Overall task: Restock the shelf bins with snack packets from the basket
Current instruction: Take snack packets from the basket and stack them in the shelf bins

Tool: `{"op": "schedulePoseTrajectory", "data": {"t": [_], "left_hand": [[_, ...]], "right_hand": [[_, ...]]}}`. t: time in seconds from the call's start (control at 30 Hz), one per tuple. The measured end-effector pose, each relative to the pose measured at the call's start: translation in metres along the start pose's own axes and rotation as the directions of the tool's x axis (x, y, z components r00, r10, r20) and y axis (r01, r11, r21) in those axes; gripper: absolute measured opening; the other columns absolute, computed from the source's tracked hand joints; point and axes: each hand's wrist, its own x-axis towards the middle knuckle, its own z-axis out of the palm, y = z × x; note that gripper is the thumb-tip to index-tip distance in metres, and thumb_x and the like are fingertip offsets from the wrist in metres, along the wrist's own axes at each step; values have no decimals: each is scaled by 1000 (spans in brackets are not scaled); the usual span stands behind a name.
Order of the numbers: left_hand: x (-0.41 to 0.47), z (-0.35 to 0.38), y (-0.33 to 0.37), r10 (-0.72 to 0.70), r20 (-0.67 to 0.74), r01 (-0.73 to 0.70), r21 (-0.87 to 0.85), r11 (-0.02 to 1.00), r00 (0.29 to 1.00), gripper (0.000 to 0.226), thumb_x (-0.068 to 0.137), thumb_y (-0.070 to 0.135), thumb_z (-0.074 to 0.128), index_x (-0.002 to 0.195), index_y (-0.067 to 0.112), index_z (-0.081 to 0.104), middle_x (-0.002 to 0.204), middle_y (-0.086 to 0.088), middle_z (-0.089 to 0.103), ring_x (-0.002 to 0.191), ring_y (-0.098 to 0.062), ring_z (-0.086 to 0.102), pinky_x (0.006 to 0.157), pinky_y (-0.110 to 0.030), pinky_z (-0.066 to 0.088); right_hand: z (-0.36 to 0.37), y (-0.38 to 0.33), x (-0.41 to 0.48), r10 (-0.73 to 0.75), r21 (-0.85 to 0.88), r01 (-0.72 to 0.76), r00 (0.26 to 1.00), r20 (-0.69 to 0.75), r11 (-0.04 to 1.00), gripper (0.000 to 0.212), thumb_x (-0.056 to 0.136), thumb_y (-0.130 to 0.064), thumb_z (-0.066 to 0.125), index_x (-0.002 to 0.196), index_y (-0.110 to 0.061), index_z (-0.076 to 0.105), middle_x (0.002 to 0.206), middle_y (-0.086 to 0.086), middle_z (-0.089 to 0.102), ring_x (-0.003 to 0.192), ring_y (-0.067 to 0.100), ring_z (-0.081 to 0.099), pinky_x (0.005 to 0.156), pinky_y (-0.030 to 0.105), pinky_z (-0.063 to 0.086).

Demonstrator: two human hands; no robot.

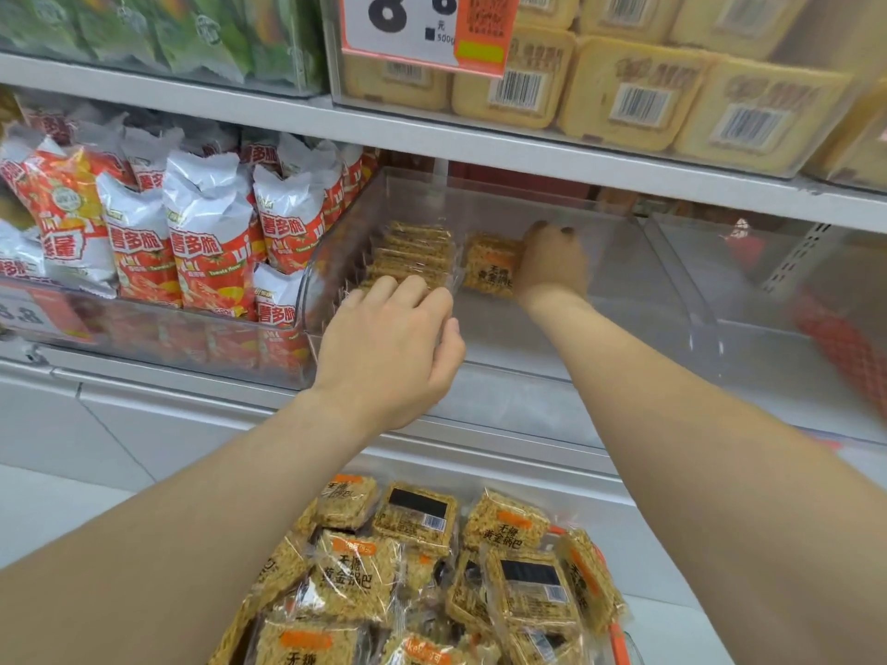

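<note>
— Where are the hands?
— Both are in the clear bin (528, 369). The left hand (389, 348) curls its fingers over the near end of a row (413, 254) of packets standing on edge at the bin's left side, clasping it.
— And the other?
— The right hand (552, 261) is deeper in, dim through the plastic, its fingers round one packet (489, 266) just right of the row.
— The stock?
— In the basket (619, 640) below the forearms, a heap (432, 568) of the same packets. Tomato bags (211, 242) fill the next bin left.
</note>
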Motion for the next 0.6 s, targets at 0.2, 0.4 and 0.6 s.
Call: {"op": "schedulePoseTrajectory", "data": {"t": [0.2, 0.4, 0.6], "left_hand": [[1, 3, -1, 5, -15, -5, 12, 1000, 1000, 35, 100, 39, 34, 97, 18, 62, 94, -2, 59, 87, -29, 54, 73, -44, 44], [1, 1, -1, 26, -7, -26, -11, 1000, 1000, 35, 102, 39, 34, 95, 17, 61, 92, -2, 59, 87, -29, 55, 74, -44, 44], [-3, -7, -2, 27, 33, -23, -113, 993, 999, 39, 107, 44, 33, 91, 20, 59, 87, 1, 61, 84, -26, 58, 75, -41, 41]], "right_hand": [[-1, 1, -6, -70, 106, 62, 995, 77, 992, 36, 93, 3, 64, 128, -9, 65, 139, 20, 49, 133, 35, 49, 98, 41, 53], [-9, 4, -13, -47, 89, 27, 973, 226, 996, 53, 96, -5, 62, 145, -20, 52, 156, 19, 26, 148, 36, 32, 98, 42, 54], [-35, 8, -31, -82, -56, 98, 969, 234, 994, 56, 92, -12, 62, 145, -23, 51, 155, 17, 26, 133, 45, 43, 104, 53, 51]]}}
